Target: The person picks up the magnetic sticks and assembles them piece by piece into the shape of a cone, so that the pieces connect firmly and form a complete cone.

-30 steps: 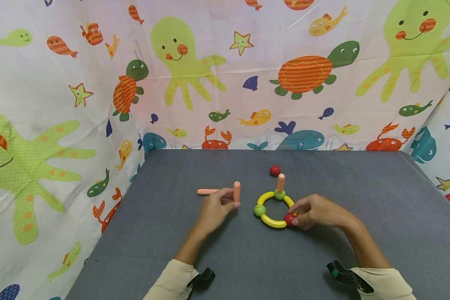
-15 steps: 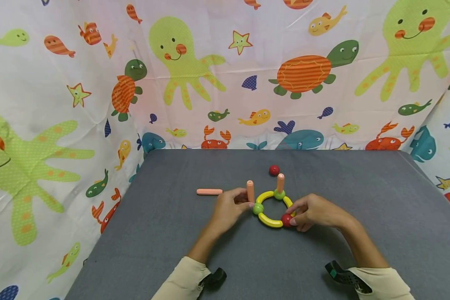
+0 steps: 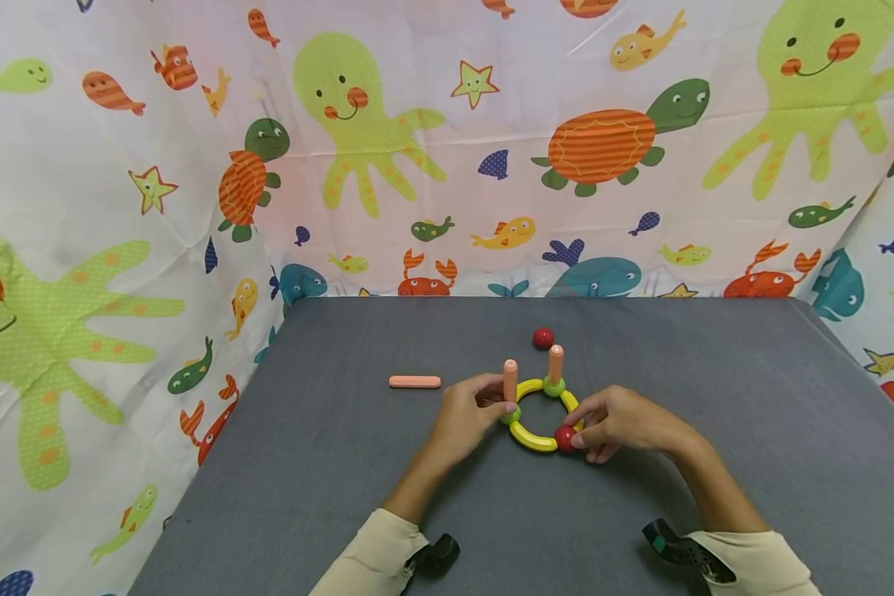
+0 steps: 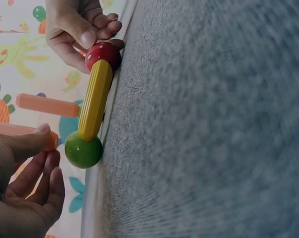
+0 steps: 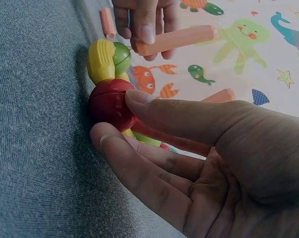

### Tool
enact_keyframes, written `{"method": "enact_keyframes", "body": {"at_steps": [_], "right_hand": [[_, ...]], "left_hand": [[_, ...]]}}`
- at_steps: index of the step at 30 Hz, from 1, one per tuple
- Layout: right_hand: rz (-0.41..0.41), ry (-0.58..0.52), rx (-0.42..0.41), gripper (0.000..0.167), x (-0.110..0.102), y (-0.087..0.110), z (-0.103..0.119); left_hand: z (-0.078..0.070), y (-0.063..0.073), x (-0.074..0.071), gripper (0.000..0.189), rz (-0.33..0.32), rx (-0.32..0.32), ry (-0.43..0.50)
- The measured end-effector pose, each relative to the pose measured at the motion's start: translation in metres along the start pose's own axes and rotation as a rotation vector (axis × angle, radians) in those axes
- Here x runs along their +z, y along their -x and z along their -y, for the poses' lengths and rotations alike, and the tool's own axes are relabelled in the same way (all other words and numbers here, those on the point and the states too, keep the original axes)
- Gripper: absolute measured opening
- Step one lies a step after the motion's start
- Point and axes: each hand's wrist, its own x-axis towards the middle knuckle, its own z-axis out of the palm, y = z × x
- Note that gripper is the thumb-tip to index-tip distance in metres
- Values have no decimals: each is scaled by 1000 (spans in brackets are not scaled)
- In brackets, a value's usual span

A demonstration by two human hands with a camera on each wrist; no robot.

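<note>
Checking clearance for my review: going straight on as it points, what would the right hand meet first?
The red ball the right hand pinches, then probably a yellow curved piece; depth unclear.

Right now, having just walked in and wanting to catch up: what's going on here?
A person's left hand holds an upright, salmon-pink stick just above a glossy green ball, part of a ring with curved yellow pieces. The right hand holds the ring's glossy red ball. A second stick stands on another green ball; a third stick lies on the grey cloth.
</note>
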Motion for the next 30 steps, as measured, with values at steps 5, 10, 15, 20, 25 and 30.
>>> {"method": "enact_keyframes", "body": {"at_steps": [5,10,15,20,25,30], "right_hand": [[-1,-8,4,33,0,-1,1],[-2,-9,2,32,0,-2,0],[-3,-2,1,32,0,-2,0],[-30,46,8,34,-2,-3,1],[-199,168,-32,27,-3,-5,1],[-401,281,-48,32,-1,-16,-2]], "left_hand": [[1,-1,0,34,6,-3,0],[1,-1,0,31,18,-18,-1],[1,-2,-1,30,26,-40,-4],[1,0,-3,32,42,-94,-38],[5,2,-4,36,84,-170,-91],[4,0,-3,39,128,-212,-145]]}}
